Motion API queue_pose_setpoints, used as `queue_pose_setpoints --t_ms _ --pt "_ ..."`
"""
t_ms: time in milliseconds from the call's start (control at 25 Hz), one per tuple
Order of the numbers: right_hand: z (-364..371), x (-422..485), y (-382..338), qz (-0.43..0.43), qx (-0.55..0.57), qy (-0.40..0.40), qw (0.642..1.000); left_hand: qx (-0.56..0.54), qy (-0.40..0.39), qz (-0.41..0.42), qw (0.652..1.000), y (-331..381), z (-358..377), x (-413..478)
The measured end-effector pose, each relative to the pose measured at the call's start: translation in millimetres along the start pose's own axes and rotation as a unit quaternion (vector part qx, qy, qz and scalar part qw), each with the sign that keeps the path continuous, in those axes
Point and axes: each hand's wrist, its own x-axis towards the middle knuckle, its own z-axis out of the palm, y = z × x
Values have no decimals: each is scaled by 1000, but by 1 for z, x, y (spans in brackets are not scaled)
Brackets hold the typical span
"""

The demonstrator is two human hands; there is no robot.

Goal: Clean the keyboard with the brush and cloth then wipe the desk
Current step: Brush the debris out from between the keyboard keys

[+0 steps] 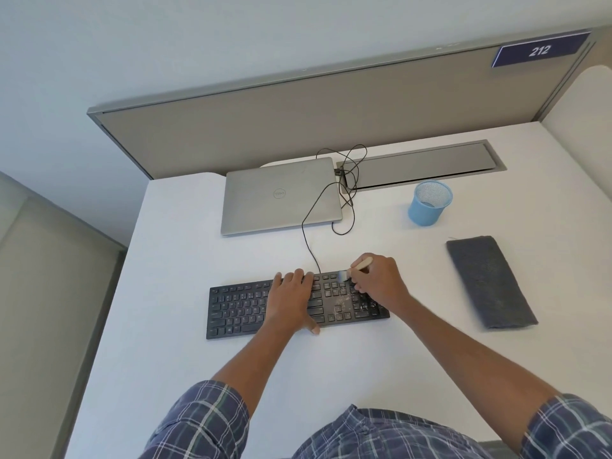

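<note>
A person in a plaid short-sleeved shirt (381,432) leans over a white office surface (185,260), working on a black wired computer keyboard (238,309) that lies flat near its middle. The left grip (291,299) is spread apart, fingers straight and pressed flat across the centre keys, thumb at the keyboard's front edge. The right grip (377,283) is clamped on a small brush with a pale wooden handle (357,265), its bristles touching the top row of keys at the keyboard's right end. Pale specks of dust (342,301) show on the keys just below the bristles.

A folded dark grey cloth (490,283) lies on the surface well apart to the right of the keyboard, touched by neither grip. Behind it stands a light blue mesh pen cup (429,203). A closed silver laptop (281,197) sits at the back of the surface, with the keyboard's thin black cable (308,240) looping beside it toward a grey cable-tray lid (417,164). A beige partition panel (298,127) rises behind, bearing a dark blue sign reading 212 (539,50).
</note>
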Motion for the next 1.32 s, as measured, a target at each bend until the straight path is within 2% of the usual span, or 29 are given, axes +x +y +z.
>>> queue_pose_setpoints --t_ms 320,480,640,800,1040,1240,1320 --pt "-41 3 -1 -11 -101 36 994 0 10 4 1000 -2 0 -2" --pt "-18 2 -18 -30 -29 17 999 -3 4 3 1000 -3 -1 -3" --pt "-10 0 -4 -24 -45 33 998 -3 5 -3 1000 -1 -1 -5" --pt "-35 -1 9 7 -67 79 995 1 -1 -7 1000 0 -2 -4" --pt "-59 0 11 34 -59 105 992 2 -4 -7 1000 0 -2 -6" --pt "-38 -3 -11 8 -9 65 998 1 -6 -10 1000 1 -4 -8" --pt "-30 -3 -6 8 -22 50 999 0 -5 -11 1000 2 -4 -9"
